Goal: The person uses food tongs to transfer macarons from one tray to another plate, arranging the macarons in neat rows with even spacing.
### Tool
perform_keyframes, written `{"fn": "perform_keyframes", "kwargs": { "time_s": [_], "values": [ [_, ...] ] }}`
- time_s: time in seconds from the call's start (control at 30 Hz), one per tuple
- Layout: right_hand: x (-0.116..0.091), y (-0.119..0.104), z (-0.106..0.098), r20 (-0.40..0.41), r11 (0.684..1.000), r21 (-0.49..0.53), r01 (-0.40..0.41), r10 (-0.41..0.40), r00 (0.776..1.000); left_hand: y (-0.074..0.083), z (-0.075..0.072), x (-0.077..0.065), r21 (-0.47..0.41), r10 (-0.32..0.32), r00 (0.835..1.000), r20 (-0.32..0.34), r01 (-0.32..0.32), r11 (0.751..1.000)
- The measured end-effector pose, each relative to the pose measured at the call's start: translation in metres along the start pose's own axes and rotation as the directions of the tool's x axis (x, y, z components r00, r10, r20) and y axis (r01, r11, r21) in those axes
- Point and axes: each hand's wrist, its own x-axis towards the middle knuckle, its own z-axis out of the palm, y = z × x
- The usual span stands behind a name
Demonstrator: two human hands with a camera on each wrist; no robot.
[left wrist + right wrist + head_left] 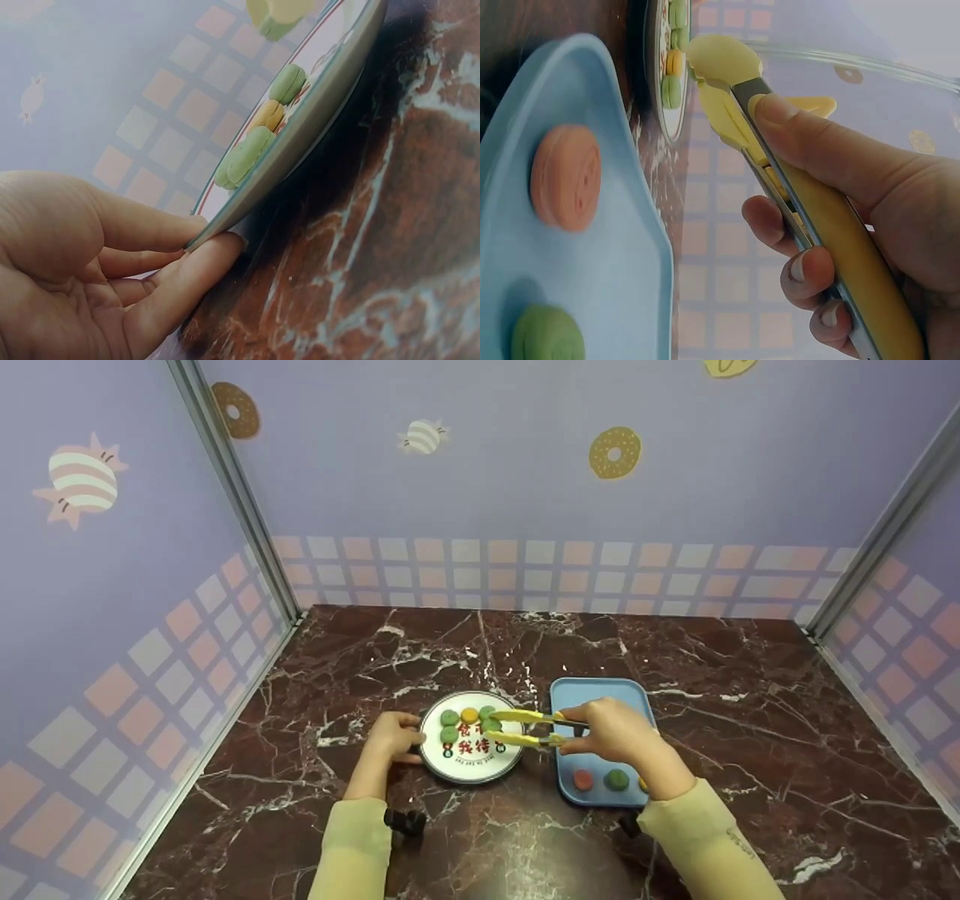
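My left hand pinches the left rim of a white round plate between thumb and fingers. On the plate lie green macarons and a yellow macaron, in an arc along its upper part. With my right hand I grip yellow-tipped metal tongs, thumb on one arm and fingers curled round the other. The tong heads reach over the plate's right side. A green macaron shows between them, partly covered by the near head in the left wrist view.
A blue tray stands right of the plate, partly under my right hand. In its front part lie a pink macaron, a green macaron and a partly hidden yellow macaron. Purple walls enclose the dark marbled table.
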Motion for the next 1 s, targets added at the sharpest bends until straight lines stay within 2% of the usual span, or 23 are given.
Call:
{"fn": "perform_keyframes", "kwargs": {
  "time_s": [0.17,0.57,0.8,1.0],
  "values": [
    [0.008,-0.009,0.006,0.003,1.0,0.004,0.009,-0.009,1.0,-0.001,0.0,0.002,-0.001,-0.003,1.0,0.002,0.003,1.0],
    [0.022,-0.015,0.018,0.019,0.999,-0.009,-0.039,0.04,0.999,-0.001,-0.001,0.001,0.03,-0.007,1.0,-0.001,0.007,1.0],
    [0.026,-0.015,0.023,0.019,1.0,0.012,0.007,-0.008,1.0,-0.002,-0.001,0.002,0.015,0.003,1.0,0.003,-0.003,1.0],
    [0.027,-0.017,0.024,0.03,1.0,0.023,-0.012,0.011,0.999,-0.001,-0.001,0.002,0.018,0.003,1.0,0.003,-0.003,1.0]
  ]
}}
